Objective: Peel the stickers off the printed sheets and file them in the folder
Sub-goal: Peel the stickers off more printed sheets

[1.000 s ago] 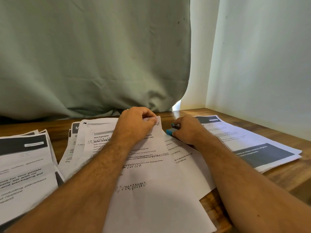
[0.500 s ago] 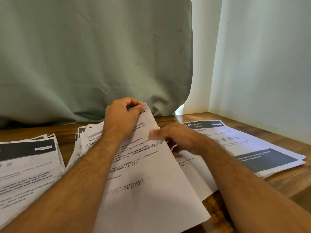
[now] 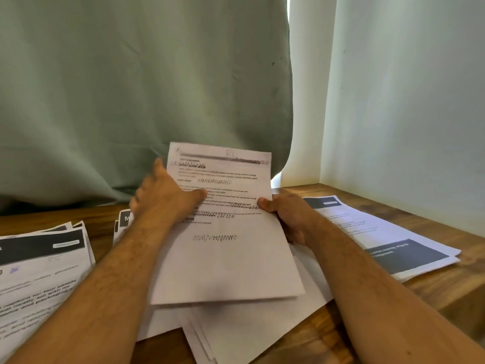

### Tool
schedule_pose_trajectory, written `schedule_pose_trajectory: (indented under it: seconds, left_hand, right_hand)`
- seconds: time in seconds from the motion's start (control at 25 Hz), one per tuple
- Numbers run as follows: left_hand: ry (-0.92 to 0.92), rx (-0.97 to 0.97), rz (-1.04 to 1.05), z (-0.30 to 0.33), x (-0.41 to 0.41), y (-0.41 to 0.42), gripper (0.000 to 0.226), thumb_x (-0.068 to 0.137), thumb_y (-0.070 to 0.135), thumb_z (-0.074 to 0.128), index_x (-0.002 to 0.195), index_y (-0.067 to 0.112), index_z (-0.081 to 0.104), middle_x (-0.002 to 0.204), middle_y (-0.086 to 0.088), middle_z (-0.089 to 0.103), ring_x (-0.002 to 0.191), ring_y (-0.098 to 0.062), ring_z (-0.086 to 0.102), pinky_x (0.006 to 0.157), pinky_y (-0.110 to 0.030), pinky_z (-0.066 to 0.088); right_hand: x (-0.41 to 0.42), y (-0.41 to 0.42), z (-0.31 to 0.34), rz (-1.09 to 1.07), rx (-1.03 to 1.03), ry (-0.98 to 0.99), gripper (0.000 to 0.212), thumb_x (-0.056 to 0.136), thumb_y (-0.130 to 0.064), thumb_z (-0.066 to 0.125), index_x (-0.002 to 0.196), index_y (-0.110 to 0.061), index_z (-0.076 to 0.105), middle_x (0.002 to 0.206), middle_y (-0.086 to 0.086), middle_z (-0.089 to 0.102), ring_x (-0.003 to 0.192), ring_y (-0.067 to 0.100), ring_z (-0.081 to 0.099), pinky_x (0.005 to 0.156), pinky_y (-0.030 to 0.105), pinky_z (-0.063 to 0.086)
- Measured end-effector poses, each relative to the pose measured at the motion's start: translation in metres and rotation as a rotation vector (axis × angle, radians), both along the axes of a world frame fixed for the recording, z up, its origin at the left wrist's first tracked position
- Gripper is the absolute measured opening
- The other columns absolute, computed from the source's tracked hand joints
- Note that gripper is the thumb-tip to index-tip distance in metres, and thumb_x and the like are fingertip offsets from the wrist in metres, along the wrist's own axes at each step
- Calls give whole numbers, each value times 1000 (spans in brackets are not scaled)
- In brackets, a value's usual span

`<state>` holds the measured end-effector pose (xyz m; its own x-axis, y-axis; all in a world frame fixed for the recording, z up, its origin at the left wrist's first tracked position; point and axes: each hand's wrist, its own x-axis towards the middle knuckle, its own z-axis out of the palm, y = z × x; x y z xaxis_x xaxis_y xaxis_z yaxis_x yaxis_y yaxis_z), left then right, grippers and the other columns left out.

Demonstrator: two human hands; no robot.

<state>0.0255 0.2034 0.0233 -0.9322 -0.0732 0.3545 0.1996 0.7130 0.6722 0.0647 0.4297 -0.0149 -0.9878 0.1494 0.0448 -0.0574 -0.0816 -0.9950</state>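
Both hands have the printed sheet lifted off the wooden desk, tilted up toward the person. On its left edge the left hand lies spread, thumb pressed flat across the print and fingers behind the page. On the right edge the right hand pinches the paper, thumb on the face and curled fingers underneath. I judge the sheet light and floppy, quick to crease or tear, so holding it at both side edges near the middle suits it best. Its long axis runs away from the person, header end pointing up at the green curtain. It hangs over the loose pile by the desk's near edge. No sticker or folder shows that I can make out.
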Motion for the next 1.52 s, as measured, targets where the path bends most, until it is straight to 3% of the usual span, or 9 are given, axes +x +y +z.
schedule_pose_trajectory:
  seconds: [0.08,0.16,0.32,0.48,0.64,0.76,0.84,1.08,1.52]
  left_hand:
    - [-181,295,-110,-2,-4,-7,61,83,44,77,133,14,57,115,-6,73,101,-30,71,91,-45,54]
    - [-372,536,-262,-4,-5,-9,32,89,31,73,113,11,70,89,-8,78,77,-28,76,75,-40,58]
    - [-399,583,-289,-6,-8,-6,21,94,23,68,112,12,68,83,-10,78,67,-29,76,63,-40,58]
    - [-310,676,-320,-8,7,12,22,95,25,66,114,14,66,86,-10,77,67,-30,75,60,-39,58]
    - [-339,751,-484,-10,34,45,23,100,25,59,121,19,65,97,-8,78,86,-33,75,77,-50,59]
    - [-444,784,-631,-9,55,78,24,102,13,52,123,17,64,104,-9,77,97,-33,73,75,-45,59]
    - [-513,755,-675,-6,66,103,24,101,4,51,119,14,62,102,-12,77,91,-32,75,65,-43,63]
    - [-522,681,-770,-14,81,178,25,97,-2,56,116,14,61,103,-8,76,91,-26,74,65,-38,63]
    - [-570,609,-661,-48,77,215,17,99,2,54,111,10,64,100,-6,72,85,-20,76,71,-31,63]
  right_hand:
    - [8,2,5,-51,-78,47,23,97,-9,58,120,-6,62,102,11,76,85,28,75,67,37,61]
    - [14,4,7,-145,-29,101,20,96,-10,61,115,-4,66,95,10,77,75,24,75,57,31,58]
    - [18,4,0,-167,5,72,27,95,-20,64,118,-7,64,100,10,76,86,31,75,80,47,60]
    - [38,24,3,-150,79,-99,36,82,-13,68,118,-12,65,103,7,76,91,30,74,89,48,57]
    - [70,61,23,-302,389,-142,28,88,-14,68,115,-12,68,114,4,72,103,27,69,96,44,54]
    - [97,98,36,-486,416,-40,20,94,-16,65,113,-18,69,112,1,72,95,22,70,84,37,59]
    - [111,120,40,-571,378,9,20,95,-13,62,112,-23,67,109,0,72,89,20,70,75,32,59]
    - [118,185,45,-873,777,-9,33,86,-15,70,118,-26,71,118,-2,70,100,19,67,91,31,53]
    - [96,225,-9,-866,937,-154,31,82,-15,70,110,-27,71,114,-1,70,103,19,64,91,30,51]
